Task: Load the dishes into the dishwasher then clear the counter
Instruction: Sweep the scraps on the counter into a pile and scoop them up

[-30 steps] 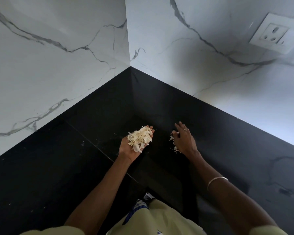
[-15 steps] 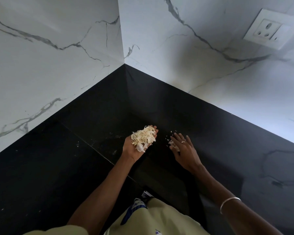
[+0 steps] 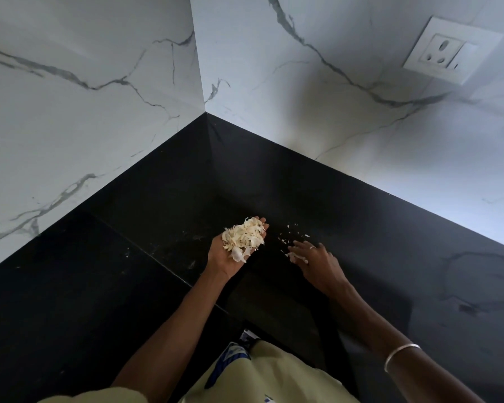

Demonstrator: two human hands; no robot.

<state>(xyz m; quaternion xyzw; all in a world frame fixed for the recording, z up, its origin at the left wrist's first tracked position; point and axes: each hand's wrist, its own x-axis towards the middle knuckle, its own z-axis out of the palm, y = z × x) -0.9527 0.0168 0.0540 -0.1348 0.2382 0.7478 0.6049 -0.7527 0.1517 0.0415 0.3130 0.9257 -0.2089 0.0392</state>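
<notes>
Since before, right hand point(image 3: 317, 261) nearer (peels point(image 3: 243, 238)).

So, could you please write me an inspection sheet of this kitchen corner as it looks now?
Surface: black counter, dusty specks.
Job's things: pile of pale peels in the upturned left hand; no dishes or dishwasher seen.
Clutter: loose peel scraps on the counter by the right hand.
Hands: left hand cupped under the pile; right hand palm down, fingers at the scraps, whether gripping cannot be told.
Cables: nothing seen.
Surroundings: white marble walls; wall socket, nothing plugged in.
</notes>
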